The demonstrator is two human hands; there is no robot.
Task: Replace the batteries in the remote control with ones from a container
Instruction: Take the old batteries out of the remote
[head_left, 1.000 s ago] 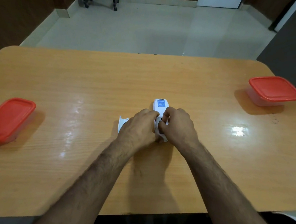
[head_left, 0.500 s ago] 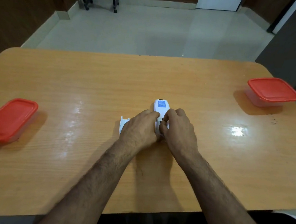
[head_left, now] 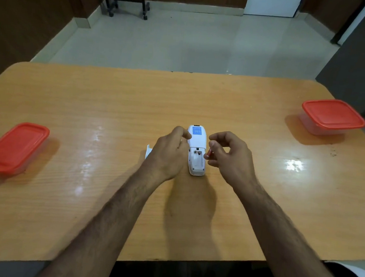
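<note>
A white remote control [head_left: 195,152] lies face down in the middle of the wooden table [head_left: 115,103], its battery compartment uncovered and looking empty. My left hand [head_left: 169,152] rests against the remote's left side, steadying it. Just right of the remote, my right hand [head_left: 228,154] pinches a small red battery [head_left: 208,153] between its fingertips. The white battery cover [head_left: 147,151] lies on the table left of my left hand, mostly hidden by it.
A clear container with a red lid [head_left: 14,148] sits at the table's left edge. A second red-lidded container [head_left: 332,116] stands at the far right. A wheeled black stand [head_left: 126,2] is on the floor beyond the table.
Both hands were bunched over the remote's compartment. My right hand has since pulled away to the right with a red battery, leaving the compartment exposed.
</note>
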